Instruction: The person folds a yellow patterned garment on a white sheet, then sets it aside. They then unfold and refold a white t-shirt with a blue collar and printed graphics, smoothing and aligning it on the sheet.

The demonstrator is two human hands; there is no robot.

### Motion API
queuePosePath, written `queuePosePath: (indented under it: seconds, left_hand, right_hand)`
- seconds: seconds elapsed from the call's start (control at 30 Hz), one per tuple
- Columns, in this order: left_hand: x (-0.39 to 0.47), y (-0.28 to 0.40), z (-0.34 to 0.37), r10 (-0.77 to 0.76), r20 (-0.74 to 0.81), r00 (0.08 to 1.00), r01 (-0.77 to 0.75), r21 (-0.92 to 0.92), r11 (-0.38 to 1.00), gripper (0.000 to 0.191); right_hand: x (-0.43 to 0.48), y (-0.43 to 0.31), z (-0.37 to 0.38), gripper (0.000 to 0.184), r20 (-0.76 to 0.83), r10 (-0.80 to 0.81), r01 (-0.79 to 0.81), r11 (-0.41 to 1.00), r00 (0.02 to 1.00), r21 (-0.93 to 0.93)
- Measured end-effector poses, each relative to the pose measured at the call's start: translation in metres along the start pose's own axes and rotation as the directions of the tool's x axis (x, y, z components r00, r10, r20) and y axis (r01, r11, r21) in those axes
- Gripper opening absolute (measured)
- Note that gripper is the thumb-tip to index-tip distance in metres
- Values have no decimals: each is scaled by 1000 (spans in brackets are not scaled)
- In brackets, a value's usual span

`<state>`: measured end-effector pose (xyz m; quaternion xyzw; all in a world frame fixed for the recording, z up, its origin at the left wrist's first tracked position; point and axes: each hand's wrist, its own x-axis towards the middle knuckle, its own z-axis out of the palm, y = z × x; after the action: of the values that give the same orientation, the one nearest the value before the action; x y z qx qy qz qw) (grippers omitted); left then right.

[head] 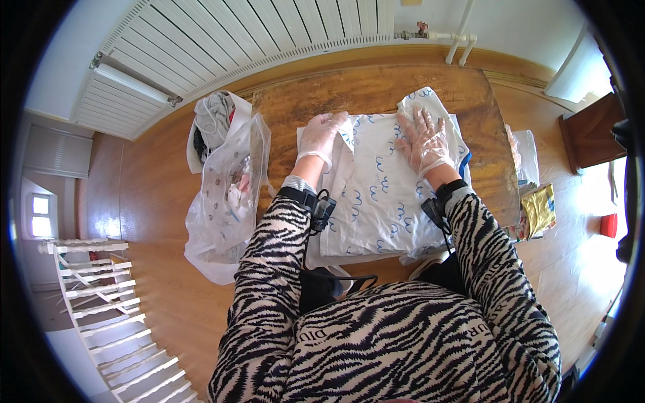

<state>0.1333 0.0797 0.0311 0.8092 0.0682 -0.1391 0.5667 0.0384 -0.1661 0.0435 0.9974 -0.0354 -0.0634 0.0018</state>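
A white cloth garment (378, 201) with blue squiggle print lies spread on a low wooden table (287, 101), with a white sheet showing under its edges. My left hand (320, 133), in a clear plastic glove, pinches the garment's far left edge, where a flap is turned inward. Gloved the same way, my right hand (425, 136) presses flat on the far right part with its fingers spread. Beyond those fingers a narrow piece of the cloth sticks out past the main body. Blue trim (464, 162) shows beside my right wrist.
Left of the table stand a white container (242, 108) of clothes and a clear plastic bag (216, 216) with things inside. A yellow packet (539, 211) lies by the right edge. A radiator (262, 35) lines the wall; a white railing (108, 307) is at left.
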Motion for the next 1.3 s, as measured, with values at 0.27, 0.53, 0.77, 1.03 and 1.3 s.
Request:
queuePosePath:
  seconds: [0.27, 0.53, 0.77, 1.03, 1.3]
  left_hand:
    - [16, -8, -1, -76, -61, 995, 69, -120, 990, 33]
    - [27, -24, -11, -132, -30, 991, 117, -294, 949, 28]
    - [43, -45, -18, 65, -32, 997, -63, 74, 995, 36]
    - [55, -42, -21, -179, 81, 981, 192, -215, 958, 42]
    - [41, -38, -21, -26, 77, 997, 36, -132, 991, 23]
  right_hand:
    - [-3, 14, 1, 68, 6, 102, -102, 994, 995, -39]
    - [-4, 46, 11, 67, -9, 234, -234, 972, 972, 19]
    - [-2, 85, 2, 48, -337, 395, -345, 917, 855, 200]
    - [-5, 112, -15, 26, -32, 668, -555, 643, 743, 529]
    - [15, 84, -6, 24, -96, 523, -454, 804, 847, 384]
